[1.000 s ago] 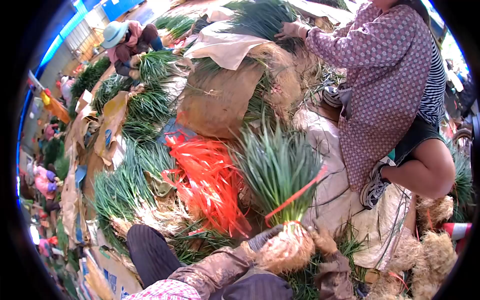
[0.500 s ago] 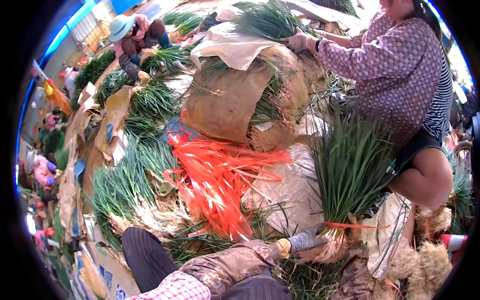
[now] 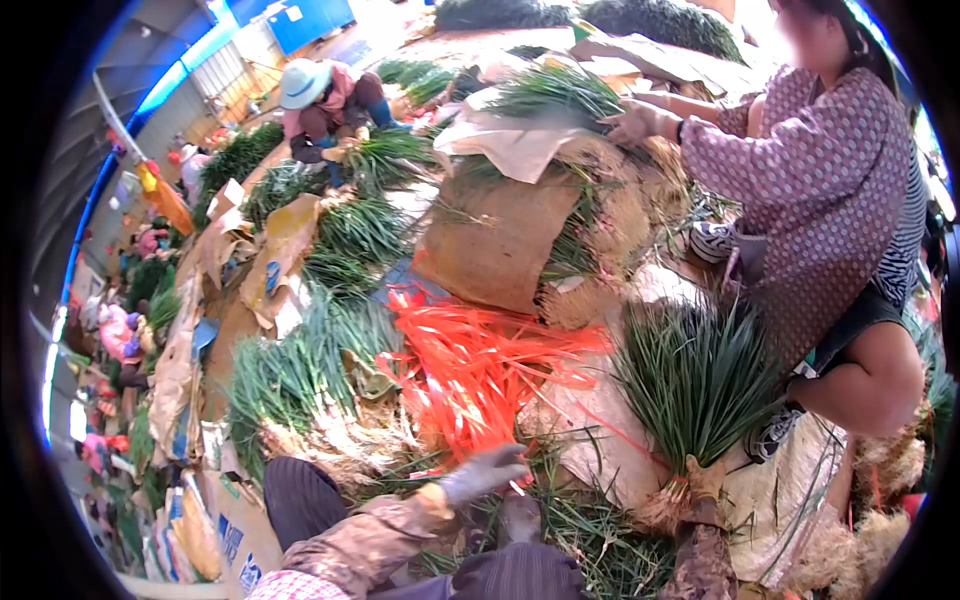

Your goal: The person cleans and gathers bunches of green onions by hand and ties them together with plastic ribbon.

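Note:
My right hand, in a tan glove, is closed around the root end of a bunch of green onions. The long leaves fan upward, while the pale roots show left of the wrist. A thin red strip runs from the base of this bunch toward the upper left. My left hand, in a grey glove with a yellowish cuff, is over my lap with its fingers stretched out. Just beyond it lies a heap of red plastic ribbons.
Trimmed green onions lie to the left. A covered stack of bunches stands beyond the ribbons. At right, a person in a patterned shirt squats close by, handling leaves. Another person in a pale hat works at upper left.
My left hand has left the bunch's base and moved left toward the ribbon heap. The strip that lay across the bunch now trails to its left. The view has shifted a little.

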Tool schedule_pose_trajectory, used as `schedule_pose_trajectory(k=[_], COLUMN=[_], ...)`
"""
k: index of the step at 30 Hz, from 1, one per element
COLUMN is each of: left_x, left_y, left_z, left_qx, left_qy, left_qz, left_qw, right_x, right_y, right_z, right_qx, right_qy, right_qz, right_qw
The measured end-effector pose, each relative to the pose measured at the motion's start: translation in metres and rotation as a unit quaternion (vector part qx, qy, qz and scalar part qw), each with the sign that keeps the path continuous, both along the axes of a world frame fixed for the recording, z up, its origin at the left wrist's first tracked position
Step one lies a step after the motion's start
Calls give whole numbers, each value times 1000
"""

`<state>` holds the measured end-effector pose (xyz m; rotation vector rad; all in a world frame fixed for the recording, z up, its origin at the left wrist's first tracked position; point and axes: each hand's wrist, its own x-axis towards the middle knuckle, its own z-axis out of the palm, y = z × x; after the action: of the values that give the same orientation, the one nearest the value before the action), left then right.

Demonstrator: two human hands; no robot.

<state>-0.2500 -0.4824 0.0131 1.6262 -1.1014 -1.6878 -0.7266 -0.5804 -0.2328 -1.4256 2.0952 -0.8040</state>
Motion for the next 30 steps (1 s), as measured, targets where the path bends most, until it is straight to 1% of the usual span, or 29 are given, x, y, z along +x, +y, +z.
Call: schedule_pose_trajectory(k=[1,3,4,6,7,8,9,11,12,13,14,15,16,17,20,22,23,24,25,26,27,29,30], left_x=[23,78,92,107,114,122,129,139,153,170,192,185,192,199,179,187,187,177,190,207,202,195,197], left_y=[13,46,62,103,127,152,178,228,253,282,326,342,365,387,408,419,430,425,438,449,448,452,457], left_z=[11,30,58,115,134,148,162,193,197,200,205,211,210,207,221,214,214,227,216,201,207,218,211], left_qx=[-14,-58,-85,-144,-179,-233,-285,-320,-354,-387,-329,-400,-396,-390,-384,-407,-410,-400,-409,-429,-382,-429,-441], left_qy=[-16,-75,-144,-235,-259,-232,-203,-211,-233,-254,-250,-230,-254,-277,-307,-285,-279,-276,-269,-242,-264,-210,-154], left_qz=[70,134,160,246,310,358,402,454,471,487,484,476,501,525,555,546,552,560,552,562,598,575,596], left_qw=[997,986,973,929,897,874,846,805,774,740,771,749,727,704,671,675,670,671,675,664,653,664,653], right_x=[13,41,40,46,52,59,56,50,49,49,50,50,52,49,63,72,74,72,69,65,61,62,70], right_y=[-2,7,9,12,10,10,15,14,17,21,24,28,37,48,93,122,132,137,139,133,118,80,65], right_z=[14,58,58,67,75,92,80,48,47,50,54,54,52,53,81,99,112,127,155,179,211,289,327], right_qx=[24,76,109,168,197,204,148,32,-48,-37,-26,-17,-19,-10,13,16,11,0,-12,-26,-42,-70,-85], right_qy=[51,156,158,172,178,154,200,292,299,292,286,280,364,367,320,304,297,293,289,292,294,298,297], right_qz=[5,12,45,45,47,57,65,81,85,83,82,82,86,90,124,160,183,203,226,246,260,275,274], right_qw=[998,985,980,970,963,965,966,953,949,952,955,956,927,926,939,939,937,934,930,924,919,912,911])
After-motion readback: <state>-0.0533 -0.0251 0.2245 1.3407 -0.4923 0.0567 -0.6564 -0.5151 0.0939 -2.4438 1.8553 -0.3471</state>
